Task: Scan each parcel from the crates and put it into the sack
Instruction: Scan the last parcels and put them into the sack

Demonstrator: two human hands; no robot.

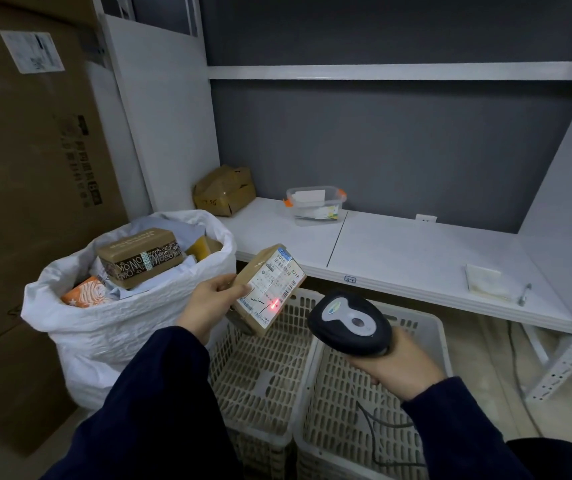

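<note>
My left hand (210, 301) has the parcel (266, 289) up in the air, thumb across its near face and fingers curled behind its left edge. It's a small brown box, and the label side is turned toward me and the scanner (351, 323). Its long axis runs on a slant: the far end points up and away toward the shelf (416, 258) beyond my hands, and the near end dips over the left crate (260, 379), just under my left hand. The box is tilted and clear of the crate and the sack.

My right hand (403, 367) is wrapped round the scanner's handle, the dark head aimed left at the parcel. There's the red dot (274, 304), sitting on the lower part of the label, beside a barcode (the print is too small for me to read).

The right crate (333, 410) sits below my right hand, touching the left one, and a dark cable (376, 427) is lying in it.

Left of my left hand stands the white sack (111, 327), mouth open. A brown box with patterned tape (140, 256) lies on top of the load, with an orange packet (85, 292) beside it.

Beyond both hands on the shelf there's a crumpled brown box (223, 190) and a clear plastic tub (315, 204). A pen (524, 294) lies further right, past my right hand.
</note>
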